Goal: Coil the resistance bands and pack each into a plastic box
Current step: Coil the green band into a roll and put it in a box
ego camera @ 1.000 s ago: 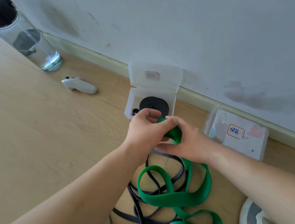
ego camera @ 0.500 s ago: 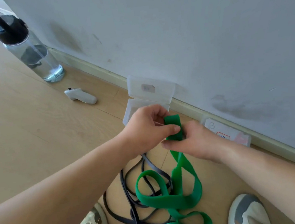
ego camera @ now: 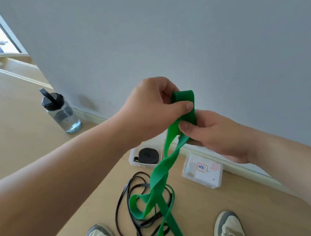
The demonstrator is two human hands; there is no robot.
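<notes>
Holding the green resistance band (ego camera: 183, 96) up in front of the wall. Left hand (ego camera: 153, 108) pinches its folded top end, and right hand (ego camera: 217, 135) grips it just below, thumb on the strap. The rest dangles twisted down onto the loose black band (ego camera: 121, 197) on the floor. Coiled black band (ego camera: 147, 155) sits in the open plastic box (ego camera: 133, 156), with the closed labelled box (ego camera: 202, 171) near it.
</notes>
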